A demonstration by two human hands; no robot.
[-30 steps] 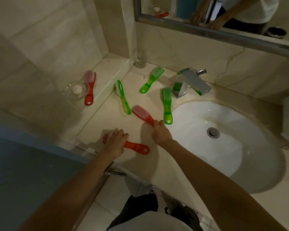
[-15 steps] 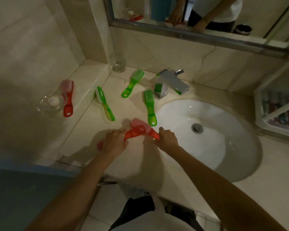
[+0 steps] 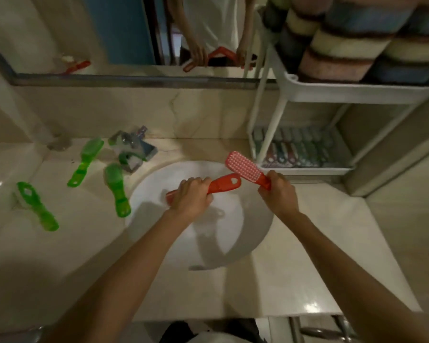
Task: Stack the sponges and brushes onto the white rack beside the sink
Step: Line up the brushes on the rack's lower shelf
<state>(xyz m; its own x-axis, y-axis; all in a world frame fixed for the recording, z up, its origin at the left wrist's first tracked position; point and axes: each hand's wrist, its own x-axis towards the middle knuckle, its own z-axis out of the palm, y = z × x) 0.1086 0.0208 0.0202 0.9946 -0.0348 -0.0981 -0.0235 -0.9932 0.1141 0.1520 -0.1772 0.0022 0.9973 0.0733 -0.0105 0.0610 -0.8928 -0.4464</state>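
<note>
a: dim overall, warm yellowish cast. brightest spot is the sink [image 3: 233, 169] bowl, centre of frame.

b: shadows?

a: soft ones of the arms fall across the bowl and the countertop [image 3: 295, 280] in front. small glare patches lower right and far left of the counter.

b: sharpness?

a: soft everywhere, faucet [image 3: 134, 149] smeared, left centre. strong wide-angle bend, mirror [image 3: 124, 33] frame and rack [image 3: 315, 90] lean at the upper edges.

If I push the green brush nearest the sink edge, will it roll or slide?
The green brush lies flat on the counter, so it would likely slide, not roll. Its plastic looks stiff and probably light. The glossy counter may let it slip towards the sink.
</note>
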